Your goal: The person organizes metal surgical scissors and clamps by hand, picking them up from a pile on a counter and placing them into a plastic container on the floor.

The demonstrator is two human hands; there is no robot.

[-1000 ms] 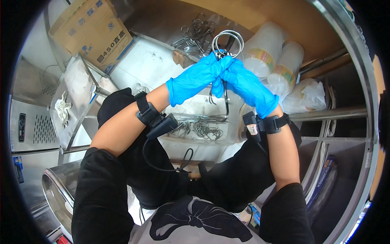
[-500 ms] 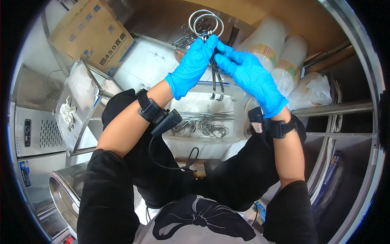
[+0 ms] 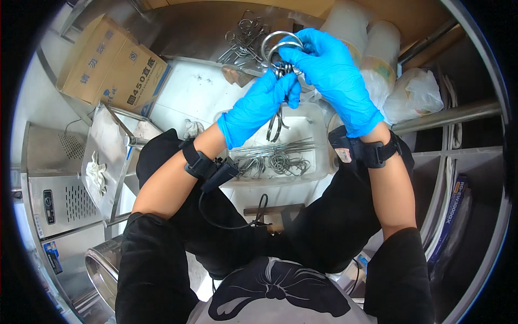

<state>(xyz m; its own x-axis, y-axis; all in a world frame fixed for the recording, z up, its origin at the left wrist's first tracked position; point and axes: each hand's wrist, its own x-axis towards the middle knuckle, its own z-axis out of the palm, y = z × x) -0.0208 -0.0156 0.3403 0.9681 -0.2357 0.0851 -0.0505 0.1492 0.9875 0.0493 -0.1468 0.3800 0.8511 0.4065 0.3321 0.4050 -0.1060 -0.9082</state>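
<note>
Both my blue-gloved hands held metal hooks [image 3: 281,69]: left hand [image 3: 259,101] wrapped around their shafts, right hand [image 3: 335,75] pinching their large rings [image 3: 263,49] between thumb and fingers. Shiny and silver, the hooks hung with curved ends down above a clear plastic tub [image 3: 320,137].

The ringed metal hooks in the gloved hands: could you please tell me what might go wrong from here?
The ringed metal hooks might slip from the grip of the left hand toward the plastic bin and tangle with the metal pieces inside. Also, the right hand is close to the bunched rings, so its glove could snag.
</note>
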